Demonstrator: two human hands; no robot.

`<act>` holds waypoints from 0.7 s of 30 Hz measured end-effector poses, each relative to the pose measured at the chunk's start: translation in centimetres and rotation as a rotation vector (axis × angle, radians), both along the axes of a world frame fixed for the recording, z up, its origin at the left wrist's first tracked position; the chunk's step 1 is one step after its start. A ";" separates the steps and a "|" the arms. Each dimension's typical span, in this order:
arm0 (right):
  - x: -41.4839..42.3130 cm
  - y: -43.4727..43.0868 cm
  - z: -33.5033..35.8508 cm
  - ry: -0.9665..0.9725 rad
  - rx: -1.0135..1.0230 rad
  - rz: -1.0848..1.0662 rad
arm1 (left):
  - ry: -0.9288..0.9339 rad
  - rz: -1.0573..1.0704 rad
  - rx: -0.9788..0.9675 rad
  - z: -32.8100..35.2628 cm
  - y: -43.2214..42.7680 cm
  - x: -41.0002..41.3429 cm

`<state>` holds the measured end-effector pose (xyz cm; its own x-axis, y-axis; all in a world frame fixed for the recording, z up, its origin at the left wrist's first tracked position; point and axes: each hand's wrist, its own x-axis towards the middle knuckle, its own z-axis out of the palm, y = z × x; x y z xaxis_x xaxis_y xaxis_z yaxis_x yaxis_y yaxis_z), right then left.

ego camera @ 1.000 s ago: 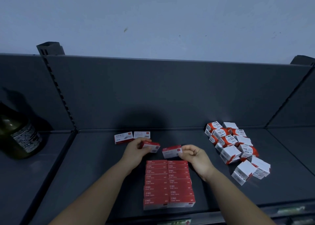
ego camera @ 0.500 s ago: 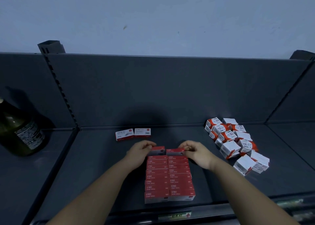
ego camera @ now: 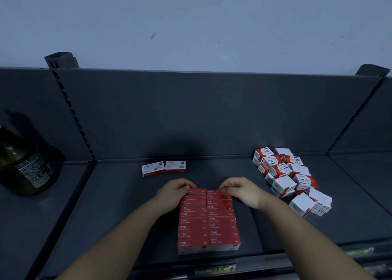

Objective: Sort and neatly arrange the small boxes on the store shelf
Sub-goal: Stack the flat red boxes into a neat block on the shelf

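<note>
At far left a dark green glass bottle (ego camera: 25, 165) stands on the next bay of the dark grey metal shelf (ego camera: 118, 205), and further right two flat white-and-red cardboard boxes (ego camera: 163, 167) lie side by side near the back panel. In the middle, the left hand (ego camera: 176, 192), fingers curled, pinches the rearmost left red box (ego camera: 198, 191) of a tidy two-column block of small red cardboard boxes (ego camera: 209, 226) reaching the shelf's front edge, while the right hand (ego camera: 239, 189) likewise pinches the rearmost right red box (ego camera: 214, 192). Near that hand a heap of white-and-red cube-shaped boxes (ego camera: 290, 180) lies jumbled.
</note>
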<state>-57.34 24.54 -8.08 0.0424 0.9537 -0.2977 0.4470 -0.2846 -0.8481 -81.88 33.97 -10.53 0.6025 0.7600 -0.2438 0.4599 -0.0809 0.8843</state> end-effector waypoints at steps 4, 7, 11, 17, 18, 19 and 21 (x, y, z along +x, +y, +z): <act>-0.4 1.4 1.3 -0.051 -0.035 -0.004 | -0.175 0.079 0.011 1.1 0.4 -0.7; -1.5 3.2 2.0 -0.110 -0.024 -0.031 | -0.222 0.334 0.149 1.3 2.0 -2.2; -4.0 6.2 2.5 -0.141 -0.125 -0.049 | -0.249 0.632 0.156 1.3 3.9 -4.6; -7.7 10.1 2.4 -0.303 -0.132 0.002 | -0.128 0.676 0.073 0.4 6.1 -7.0; -8.1 10.6 2.2 -0.363 -0.123 0.005 | -0.084 0.666 0.066 0.1 6.4 -7.2; -8.5 11.0 2.0 -0.415 -0.116 -0.003 | -0.039 0.650 0.059 -0.1 6.6 -7.3; -9.0 11.9 1.2 -0.476 -0.103 -0.020 | 0.036 0.615 0.054 -0.4 7.0 -7.4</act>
<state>-66.34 36.44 -6.86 0.2147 0.9180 -0.3335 0.7720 -0.3686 -0.5178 -89.26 40.99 -10.94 0.0424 0.9773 -0.2076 0.4661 0.1644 0.8693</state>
